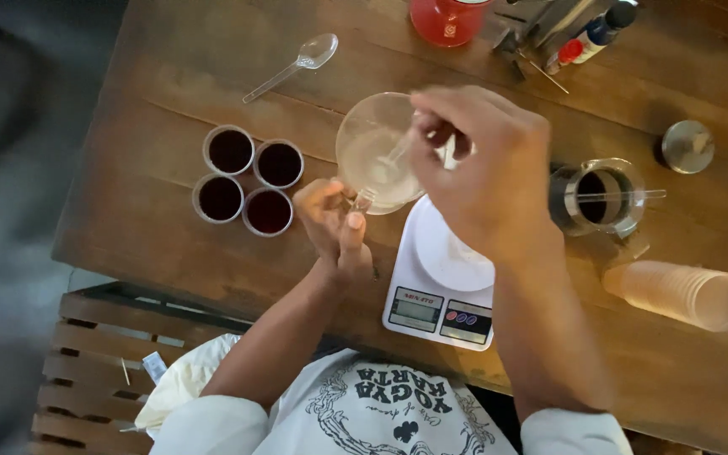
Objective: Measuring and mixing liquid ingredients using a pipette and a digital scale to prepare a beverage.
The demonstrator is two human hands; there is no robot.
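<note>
My left hand grips the lower edge of a clear plastic cup, tilted so its mouth faces me, just left of a white kitchen scale. My right hand is closed on a clear plastic spoon whose tip reaches down inside the cup. A pale residue shows at the cup's bottom. The scale's round platform lies partly under my right hand.
Four small cups of dark liquid cluster to the left. A spare plastic spoon lies behind them. A glass jar of dark liquid, a metal lid, stacked plastic cups, a red container and bottles stand on the wooden table.
</note>
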